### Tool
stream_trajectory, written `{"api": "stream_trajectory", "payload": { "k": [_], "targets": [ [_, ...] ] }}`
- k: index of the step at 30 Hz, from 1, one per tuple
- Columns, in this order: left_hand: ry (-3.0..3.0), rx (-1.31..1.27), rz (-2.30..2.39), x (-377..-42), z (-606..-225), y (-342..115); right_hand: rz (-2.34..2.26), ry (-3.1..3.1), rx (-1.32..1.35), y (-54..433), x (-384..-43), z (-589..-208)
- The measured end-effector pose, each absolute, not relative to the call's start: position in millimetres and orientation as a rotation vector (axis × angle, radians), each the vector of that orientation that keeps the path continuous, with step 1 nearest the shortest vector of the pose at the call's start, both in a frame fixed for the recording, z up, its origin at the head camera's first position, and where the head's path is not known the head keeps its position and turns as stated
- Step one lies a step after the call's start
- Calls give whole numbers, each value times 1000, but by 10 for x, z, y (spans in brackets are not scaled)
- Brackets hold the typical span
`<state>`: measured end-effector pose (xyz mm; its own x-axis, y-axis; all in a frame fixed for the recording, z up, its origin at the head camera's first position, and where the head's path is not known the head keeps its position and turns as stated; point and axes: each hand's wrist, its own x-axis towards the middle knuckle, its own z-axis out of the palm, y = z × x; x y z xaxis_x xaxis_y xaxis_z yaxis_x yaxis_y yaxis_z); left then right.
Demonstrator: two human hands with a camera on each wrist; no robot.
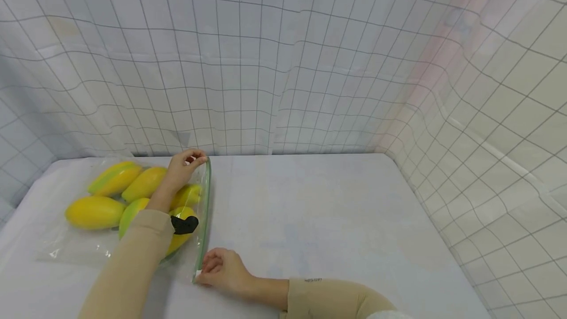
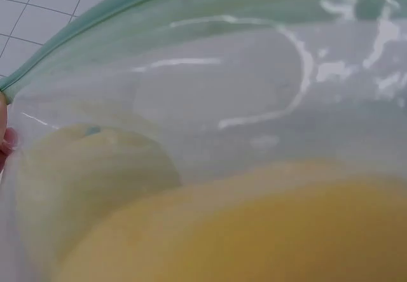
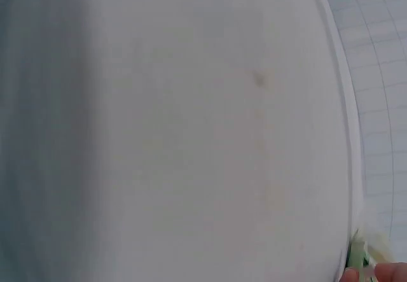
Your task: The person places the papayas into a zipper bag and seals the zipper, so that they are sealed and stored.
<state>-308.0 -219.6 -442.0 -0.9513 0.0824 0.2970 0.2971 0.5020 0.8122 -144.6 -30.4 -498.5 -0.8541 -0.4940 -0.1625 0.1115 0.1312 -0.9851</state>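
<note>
A clear zip bag [image 1: 57, 245] lies on the left of the table with several yellow and green mango-like fruits [image 1: 95, 212] inside. Its green zip strip [image 1: 205, 210] runs along the right edge, from the far corner to the near one. My left hand [image 1: 179, 169] pinches the strip's far end, and its forearm crosses over the bag, hiding some fruit. At the near end my right hand [image 1: 228, 272] pinches a small white piece [image 1: 198, 273] on the strip. Through the plastic, the left wrist view shows a large yellow fruit [image 2: 292, 231] up close.
A white cloth covers the table [image 1: 319, 220]. Behind it hangs a white curtain with a dark grid [image 1: 248, 63], and another gridded sheet [image 1: 500, 151] stands along the right side. A black strap [image 1: 184, 225] sits at the left wrist.
</note>
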Motion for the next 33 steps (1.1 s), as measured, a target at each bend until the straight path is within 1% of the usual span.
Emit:
{"api": "stream_trajectory", "payload": {
  "k": [7, 11, 15, 17, 22, 28, 33],
  "targets": [
    [-2520, -327, -1423, -3077, -4434, -2206, -1829, 2194, -436, -257, -1873, -4838],
    [-2532, -318, -1431, -3076, -4435, -2200, -1892, 2322, -529, -253, -2072, -4659],
    [-2542, -316, -1429, -3073, -4432, -2196, -1931, 2356, -530, -302, -2236, -4672],
    [-2538, -324, -1430, -3070, -4430, -2194, -1954, 2349, -520, -352, -2324, -4789],
    [-2530, -348, -1421, -3066, -4427, -2190, -2018, 2291, -505, -455, -2369, -4830],
    [-2542, -351, -1419, -3065, -4436, -2187, -2100, 2213, -387, -561, -2387, -4830],
    [-2536, -339, -1425, -3062, -4444, -2179, -2093, 2237, -403, -607, -2383, -4858]
  ]
}}
